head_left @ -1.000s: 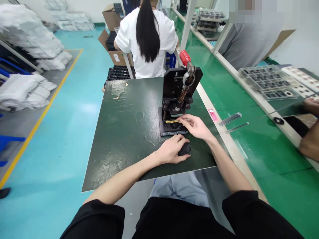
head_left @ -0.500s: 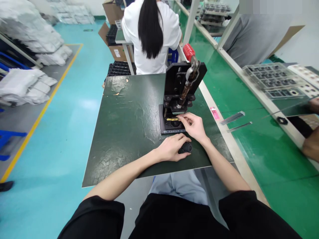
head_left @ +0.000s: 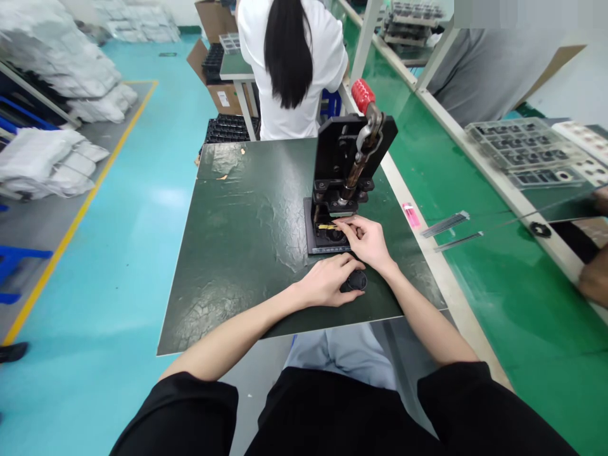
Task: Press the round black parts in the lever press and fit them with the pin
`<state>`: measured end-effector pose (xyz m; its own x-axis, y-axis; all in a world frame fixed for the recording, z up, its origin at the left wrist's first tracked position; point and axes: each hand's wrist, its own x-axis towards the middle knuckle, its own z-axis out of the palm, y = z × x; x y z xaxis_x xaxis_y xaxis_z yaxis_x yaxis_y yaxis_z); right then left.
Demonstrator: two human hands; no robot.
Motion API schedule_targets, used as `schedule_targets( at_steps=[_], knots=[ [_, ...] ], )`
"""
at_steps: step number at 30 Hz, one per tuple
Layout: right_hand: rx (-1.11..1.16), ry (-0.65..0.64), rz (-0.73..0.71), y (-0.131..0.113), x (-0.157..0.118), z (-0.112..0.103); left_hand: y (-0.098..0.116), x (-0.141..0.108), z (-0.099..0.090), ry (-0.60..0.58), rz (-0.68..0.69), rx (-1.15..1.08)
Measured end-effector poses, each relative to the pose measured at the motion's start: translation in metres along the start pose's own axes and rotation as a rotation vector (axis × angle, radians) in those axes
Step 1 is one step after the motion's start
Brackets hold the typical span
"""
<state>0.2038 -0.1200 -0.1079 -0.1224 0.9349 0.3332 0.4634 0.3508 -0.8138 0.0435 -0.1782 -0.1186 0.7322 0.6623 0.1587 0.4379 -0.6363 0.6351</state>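
Note:
A black hand press (head_left: 339,152) with a red grip (head_left: 363,96) stands on the dark green table (head_left: 228,234). My right hand (head_left: 368,239) reaches into the press, its thumb and fingers pinched together over the base; whatever they hold is too small to make out. A yellow strip (head_left: 327,227) lies across the press base beside those fingertips. In front of the press, my left hand (head_left: 330,282) has its thumb and fingers wrapped round a round black part (head_left: 357,280) near the table's front edge.
Beyond the table sits a person in a white shirt (head_left: 294,69). To the right, thin metal strips (head_left: 445,224), a pink label (head_left: 411,215) and a black ring (head_left: 540,230) lie near the pale rail. Farther right are clear trays (head_left: 522,145) and another person's hand (head_left: 595,278).
My right fingertips have shifted slightly left over the press base. My left hand stays round the black part. The person in white has leaned a little to the right.

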Motion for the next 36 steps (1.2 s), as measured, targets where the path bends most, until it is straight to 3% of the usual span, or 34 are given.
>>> schedule_targets(
  at_steps=[9,18,24,31,36],
  knots=[
    [-0.047,0.032,-0.103,-0.002,0.002,0.002,0.006,0.001,-0.016,-0.052,-0.078,0.002],
    [-0.058,0.044,-0.11,0.0,0.003,0.007,0.003,0.003,-0.015,-0.045,-0.124,-0.018],
    [0.137,0.31,0.008,-0.004,-0.011,-0.011,-0.002,0.004,-0.012,-0.015,-0.123,-0.075],
    [-0.013,0.079,0.074,-0.016,-0.093,-0.033,0.0,0.003,-0.009,0.015,-0.209,-0.183],
    [-0.105,0.008,0.012,-0.02,-0.105,-0.029,0.0,0.003,-0.006,0.035,-0.218,-0.229]
  ],
)
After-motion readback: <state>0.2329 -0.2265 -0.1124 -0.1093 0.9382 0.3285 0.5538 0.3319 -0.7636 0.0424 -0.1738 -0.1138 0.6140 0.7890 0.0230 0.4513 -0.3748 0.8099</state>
